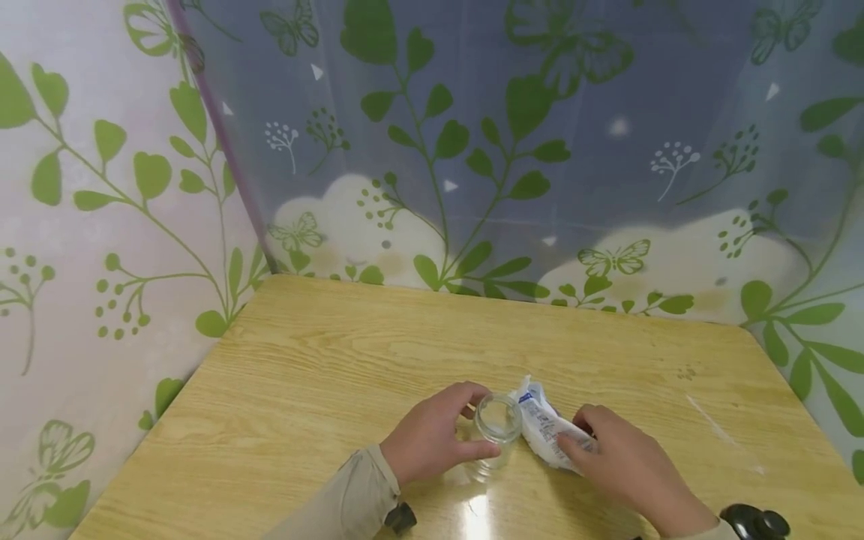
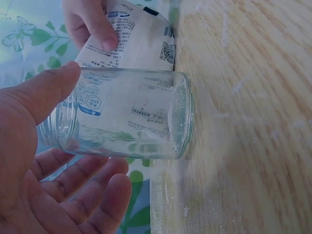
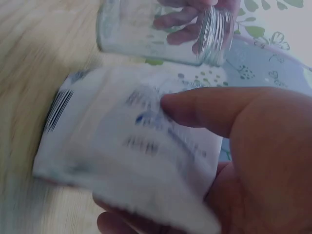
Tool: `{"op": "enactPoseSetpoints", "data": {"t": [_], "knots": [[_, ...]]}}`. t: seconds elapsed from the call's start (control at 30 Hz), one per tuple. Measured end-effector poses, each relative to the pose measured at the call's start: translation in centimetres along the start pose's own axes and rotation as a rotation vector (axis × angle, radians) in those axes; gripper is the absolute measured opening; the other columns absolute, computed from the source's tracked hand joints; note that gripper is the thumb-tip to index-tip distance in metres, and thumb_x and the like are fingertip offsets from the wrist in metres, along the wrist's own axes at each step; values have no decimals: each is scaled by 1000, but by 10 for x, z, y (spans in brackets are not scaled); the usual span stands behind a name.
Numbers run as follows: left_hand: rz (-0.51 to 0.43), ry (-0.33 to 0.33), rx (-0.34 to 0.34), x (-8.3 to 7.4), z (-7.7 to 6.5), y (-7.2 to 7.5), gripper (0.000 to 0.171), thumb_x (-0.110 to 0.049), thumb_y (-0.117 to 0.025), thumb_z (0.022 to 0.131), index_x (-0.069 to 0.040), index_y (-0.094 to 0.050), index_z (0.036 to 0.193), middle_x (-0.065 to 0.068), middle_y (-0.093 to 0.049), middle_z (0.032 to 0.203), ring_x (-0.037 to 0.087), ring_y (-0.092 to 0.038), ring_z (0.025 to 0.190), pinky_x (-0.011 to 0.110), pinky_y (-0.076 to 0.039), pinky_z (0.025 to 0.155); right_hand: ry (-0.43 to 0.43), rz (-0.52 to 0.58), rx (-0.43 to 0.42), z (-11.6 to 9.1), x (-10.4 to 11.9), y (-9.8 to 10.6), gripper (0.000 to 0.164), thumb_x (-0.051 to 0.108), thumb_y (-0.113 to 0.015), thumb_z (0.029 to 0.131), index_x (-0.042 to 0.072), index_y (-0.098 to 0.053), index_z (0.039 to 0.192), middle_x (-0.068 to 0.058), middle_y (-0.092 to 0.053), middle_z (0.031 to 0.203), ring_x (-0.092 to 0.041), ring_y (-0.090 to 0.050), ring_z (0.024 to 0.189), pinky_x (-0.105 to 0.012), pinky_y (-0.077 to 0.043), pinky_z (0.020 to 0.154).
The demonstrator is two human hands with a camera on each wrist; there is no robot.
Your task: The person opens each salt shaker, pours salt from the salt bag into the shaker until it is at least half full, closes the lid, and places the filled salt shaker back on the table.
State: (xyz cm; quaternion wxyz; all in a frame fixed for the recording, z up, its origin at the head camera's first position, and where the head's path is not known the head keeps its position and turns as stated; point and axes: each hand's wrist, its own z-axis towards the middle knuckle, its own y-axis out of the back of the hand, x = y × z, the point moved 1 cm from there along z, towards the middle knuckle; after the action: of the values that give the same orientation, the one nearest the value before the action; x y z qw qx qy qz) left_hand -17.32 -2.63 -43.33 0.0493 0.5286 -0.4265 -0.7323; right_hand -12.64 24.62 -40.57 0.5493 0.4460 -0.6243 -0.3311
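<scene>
Head view is bright and mostly crisp, but print on the packet (image 1: 543, 435) is too small to read; hard white glare on the tabletop (image 1: 324, 375) at the bottom edge, soft shadow below the right hand (image 1: 624, 454), left curtain (image 1: 101, 240) paler than the back curtain (image 1: 304, 112). Left wrist is dimmer, hazy, cool-tinted and low contrast, though the jar (image 2: 131, 112) has clear edges and highlights (background pattern goes soft). Right wrist is worst: packet lettering smeared by blur, hand dark against a pale, washed-out top-right corner, wood grain mushy.
</scene>
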Motion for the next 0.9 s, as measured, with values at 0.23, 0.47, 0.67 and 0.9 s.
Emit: {"op": "enactPoseSetpoints", "data": {"t": [0.23,0.47,0.67,0.9], "knots": [[0,5,6,0,0,0,64,-50,-81,87,-24,-56,139,-7,-64,132,9,-63,113,27,-54,87,84,6,-66,-12,-15,5,17,39,-66,101,24,-67,93,9,-56,81,-10,-49,72,-32,-43,62],[-18,15,13,-1,-1,1,63,-49,-81,87,-24,-56,139,-7,-64,132,10,-63,114,28,-54,86,180,-26,-255,-10,-14,3,6,20,-71,98,19,-76,101,11,-62,85,-3,-47,65,-25,-40,57],[-26,17,23,-1,-2,2,64,-48,-82,86,-23,-56,139,-8,-64,131,11,-63,115,28,-54,88,215,-25,-383,-3,-18,0,9,15,-71,98,14,-78,104,7,-66,86,-2,-46,62,-25,-39,54],[-25,-4,13,-2,-1,3,63,-50,-82,85,-25,-57,138,-15,-64,126,8,-62,113,27,-54,88,309,153,-515,14,-27,0,10,9,-70,98,13,-77,102,7,-67,90,-1,-49,65,-24,-43,56]]}}
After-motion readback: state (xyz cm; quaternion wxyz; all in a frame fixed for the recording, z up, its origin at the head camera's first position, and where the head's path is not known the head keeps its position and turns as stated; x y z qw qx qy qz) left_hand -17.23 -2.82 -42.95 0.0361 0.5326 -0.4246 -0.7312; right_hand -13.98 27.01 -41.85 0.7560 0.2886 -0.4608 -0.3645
